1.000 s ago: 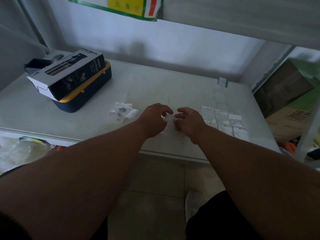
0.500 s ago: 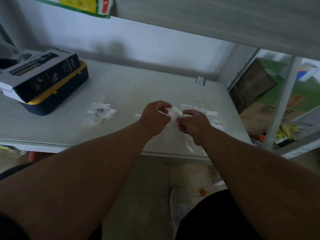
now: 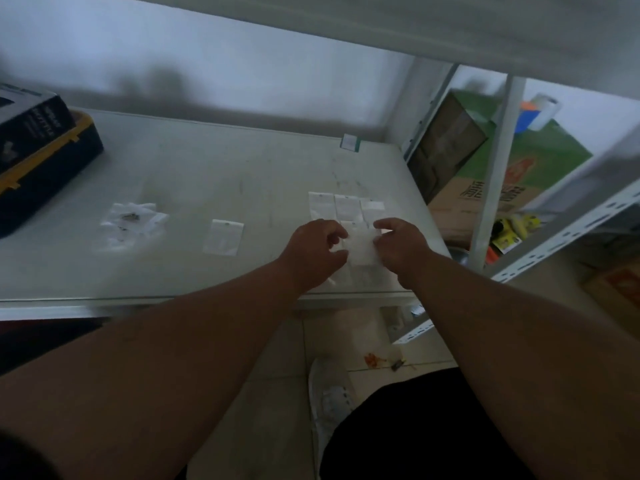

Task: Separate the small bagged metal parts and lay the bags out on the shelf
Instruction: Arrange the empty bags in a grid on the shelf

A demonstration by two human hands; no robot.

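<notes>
A small clear plastic bag (image 3: 362,245) is being held just above the front right part of the pale grey metal shelf (image 3: 214,174), between both hands. The left hand (image 3: 313,252) is pinching its left edge with curled fingers and thumb, and the right hand (image 3: 403,245) is pinching its right edge the same way. What the bag is holding is too blurred to tell, possibly a small part. Just behind the hands, a row of flat clear bags (image 3: 346,206) is lying side by side on the shelf, with more bags partly showing under the hands. A single clear bag (image 3: 223,237) is lying apart to the left, and further left a loose heap of crumpled bags with dark metal parts (image 3: 131,221) is sitting. At the far left a dark blue case with a yellow rim (image 3: 52,168) is carrying a black printed carton (image 3: 29,128).
</notes>
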